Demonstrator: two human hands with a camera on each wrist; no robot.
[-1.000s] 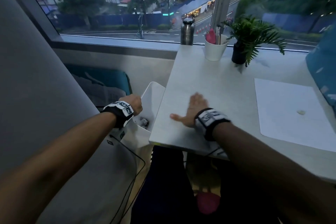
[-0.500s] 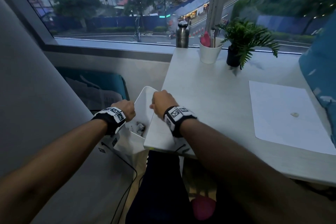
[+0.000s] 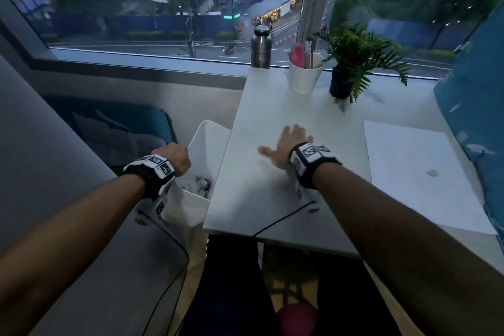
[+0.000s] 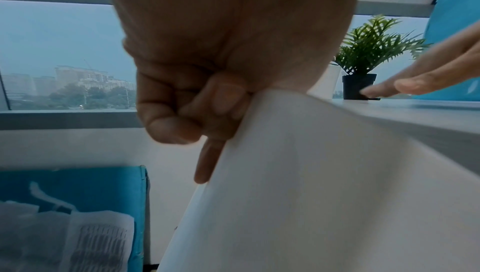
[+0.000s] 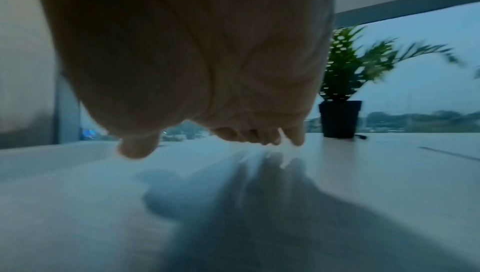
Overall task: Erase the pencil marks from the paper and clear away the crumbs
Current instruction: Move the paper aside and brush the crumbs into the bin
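A white sheet of paper (image 3: 417,172) lies at the right of the white desk (image 3: 286,112), with a small pale eraser (image 3: 432,172) on it. My left hand (image 3: 174,157) grips the rim of a white waste bin (image 3: 207,139) held against the desk's left edge; in the left wrist view its fingers (image 4: 168,112) curl over the bin's wall (image 4: 298,194). My right hand (image 3: 286,144) lies flat on the desk, fingers spread and straight, a little right of the bin; the right wrist view shows its fingertips (image 5: 137,149) touching the desk. No crumbs can be made out.
A steel bottle (image 3: 261,48), a white cup of pens (image 3: 305,73) and a potted fern (image 3: 354,63) stand along the window at the back. Crumpled scraps (image 3: 200,185) lie in the bin. A blue bag (image 3: 114,128) sits left of the bin; blue fabric (image 3: 474,117) hangs at the right.
My right hand went from the desk's left edge by the bin back rightward onto the desk, fingers spread flat. The left hand keeps hold of the bin's rim.
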